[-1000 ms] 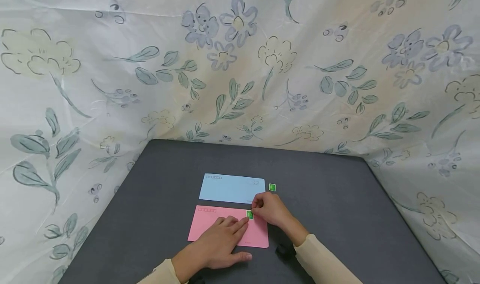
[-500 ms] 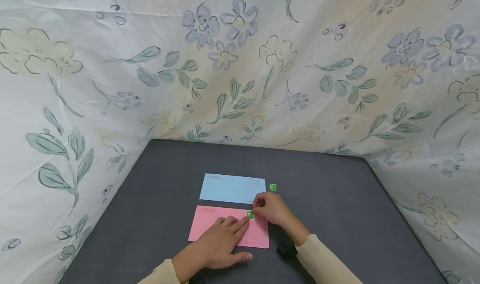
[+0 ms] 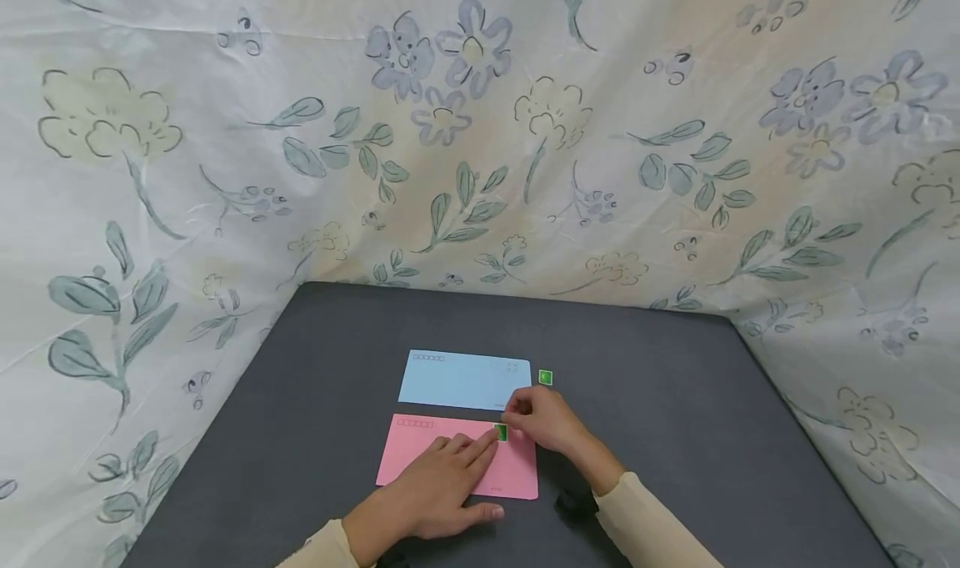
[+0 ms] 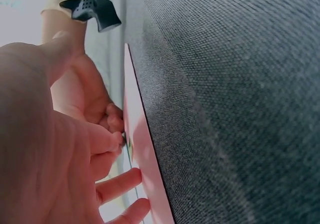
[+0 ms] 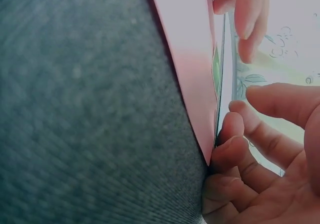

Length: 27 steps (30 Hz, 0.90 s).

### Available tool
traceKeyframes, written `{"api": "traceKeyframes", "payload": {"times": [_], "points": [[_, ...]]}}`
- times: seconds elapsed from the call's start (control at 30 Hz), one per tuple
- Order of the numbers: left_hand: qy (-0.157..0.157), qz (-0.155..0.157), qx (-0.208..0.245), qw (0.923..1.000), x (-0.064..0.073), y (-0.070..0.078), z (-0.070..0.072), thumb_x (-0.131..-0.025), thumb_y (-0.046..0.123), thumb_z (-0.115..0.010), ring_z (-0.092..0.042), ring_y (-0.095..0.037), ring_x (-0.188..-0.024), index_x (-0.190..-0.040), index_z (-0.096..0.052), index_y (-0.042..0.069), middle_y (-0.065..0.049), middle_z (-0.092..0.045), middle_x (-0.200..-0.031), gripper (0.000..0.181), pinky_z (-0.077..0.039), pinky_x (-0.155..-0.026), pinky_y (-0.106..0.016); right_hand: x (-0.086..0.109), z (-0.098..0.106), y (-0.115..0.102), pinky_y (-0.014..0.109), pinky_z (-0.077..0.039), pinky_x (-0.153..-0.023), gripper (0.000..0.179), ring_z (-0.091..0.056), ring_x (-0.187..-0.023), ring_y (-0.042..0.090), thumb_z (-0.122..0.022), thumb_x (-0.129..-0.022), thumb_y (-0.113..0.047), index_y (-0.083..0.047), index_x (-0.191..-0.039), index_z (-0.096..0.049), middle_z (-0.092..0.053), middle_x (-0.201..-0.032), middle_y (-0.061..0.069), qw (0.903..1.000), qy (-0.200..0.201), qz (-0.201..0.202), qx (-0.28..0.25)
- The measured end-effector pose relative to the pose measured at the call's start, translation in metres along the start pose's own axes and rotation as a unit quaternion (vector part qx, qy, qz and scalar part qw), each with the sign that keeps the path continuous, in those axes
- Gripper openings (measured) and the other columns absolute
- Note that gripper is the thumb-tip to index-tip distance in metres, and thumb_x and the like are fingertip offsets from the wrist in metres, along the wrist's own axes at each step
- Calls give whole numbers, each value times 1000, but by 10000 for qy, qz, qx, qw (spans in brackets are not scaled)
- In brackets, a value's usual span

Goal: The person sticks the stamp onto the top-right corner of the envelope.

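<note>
The person wears long sleeves of plain, pale cream cloth. The left sleeve [image 3: 322, 545] and the right sleeve [image 3: 654, 525] end at the wrists, leaving the left hand [image 3: 444, 486] and the right hand [image 3: 546, 420] bare. At the right cuff sits a black wrist camera [image 4: 96, 10], bent and hood-like, with small holes dotted over one face. By the left wrist, at the near edge, a sliver of another black piece [image 3: 393, 560] shows, its shape unclear.

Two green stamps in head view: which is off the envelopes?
The stamp just right of the blue envelope; it lies on the dark table. The other stamp is on the pink envelope.
</note>
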State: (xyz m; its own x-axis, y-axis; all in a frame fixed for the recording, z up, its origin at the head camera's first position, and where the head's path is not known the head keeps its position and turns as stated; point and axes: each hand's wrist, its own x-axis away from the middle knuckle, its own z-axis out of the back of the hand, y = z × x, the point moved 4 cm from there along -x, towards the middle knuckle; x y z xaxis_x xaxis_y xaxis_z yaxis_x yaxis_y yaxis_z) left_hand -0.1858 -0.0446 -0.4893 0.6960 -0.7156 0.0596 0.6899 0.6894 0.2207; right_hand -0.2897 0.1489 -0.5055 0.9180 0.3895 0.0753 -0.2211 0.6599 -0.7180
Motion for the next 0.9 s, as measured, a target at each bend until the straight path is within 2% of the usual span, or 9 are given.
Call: {"api": "traceKeyframes", "payload": {"times": [0.33, 0.63, 0.9], "points": [[36, 63, 42, 10000, -1, -1, 0, -109, 72, -35, -45, -24, -149, -170, -35, 8, -3, -27, -178, 88, -42, -118, -48, 1, 5, 1, 28, -52, -58, 10, -62, -65, 15, -76, -101, -14, -11, -91, -78, -69, -78, -1, 9987, 14, 284, -418], [49, 86, 135, 9999, 1, 2, 5, -110, 70, -37, -42, -25, -153, -170, -37, 8, -3, -26, -178, 86, -41, -120, -50, 3, 8, 1, 29, -57, -61, 9, -65, -68, 19, -76, -102, -13, -10, -94, -77, -71, -81, 1, 9978, -2, 303, -593], [170, 153, 142, 9996, -4, -4, 8, -111, 69, -33, -23, -31, -164, -170, -36, 7, -9, -25, -178, 85, -26, -129, -52, 6, 12, 0, 27, -55, -60, 10, -66, -66, 22, -76, -102, -12, -8, -93, -77, -71, -79, 4, 9970, 19, 400, -666]]}}
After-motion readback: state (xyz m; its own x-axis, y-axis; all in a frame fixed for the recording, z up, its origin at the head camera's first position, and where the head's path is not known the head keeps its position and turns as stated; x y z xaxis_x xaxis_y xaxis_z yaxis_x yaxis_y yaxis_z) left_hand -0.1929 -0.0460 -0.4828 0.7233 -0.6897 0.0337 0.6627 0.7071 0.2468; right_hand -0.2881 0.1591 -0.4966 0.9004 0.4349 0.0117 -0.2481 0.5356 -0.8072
